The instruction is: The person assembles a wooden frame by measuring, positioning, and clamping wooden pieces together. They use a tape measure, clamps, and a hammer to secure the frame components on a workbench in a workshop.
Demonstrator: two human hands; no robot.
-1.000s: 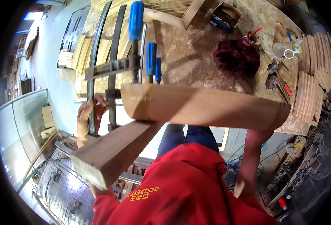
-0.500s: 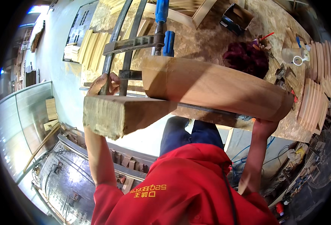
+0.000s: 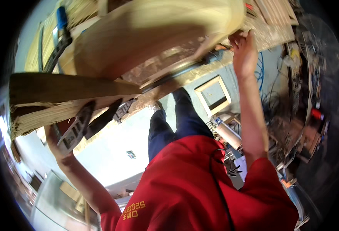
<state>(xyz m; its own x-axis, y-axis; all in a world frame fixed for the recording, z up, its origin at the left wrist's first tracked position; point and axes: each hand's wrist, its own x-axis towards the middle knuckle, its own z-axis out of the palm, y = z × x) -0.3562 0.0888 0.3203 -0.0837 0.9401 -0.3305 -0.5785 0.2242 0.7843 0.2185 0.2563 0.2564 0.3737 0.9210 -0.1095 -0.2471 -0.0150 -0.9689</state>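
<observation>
A large curved wooden board [image 3: 138,34], blurred by motion, spans the upper part of the view. Across its left end lies a thick, rough-ended wooden beam [image 3: 73,90]. A bar clamp with a blue handle [image 3: 61,18] stands at the board's left; black metal clamp ends [image 3: 77,129] stick out below the beam. My left hand [image 3: 54,142] is closed around the clamp under the beam, most of its fingers hidden. At the board's right end, my right hand [image 3: 244,52] has its fingers curled against the lower edge; their tips are partly in shadow.
Behind the board is a worktable [image 3: 273,36] with stacked wood strips [image 3: 279,11]. A rectangular wooden frame [image 3: 225,101] is on the floor beyond my legs. Blue hose [image 3: 261,71] hangs at the right, near cluttered shelving and a fan.
The board, beam and clamp have risen and tilted, moving leftward and closer in view. Both hands have shifted with them, the right one rising. The view has turned, and the wooden frame now shows.
</observation>
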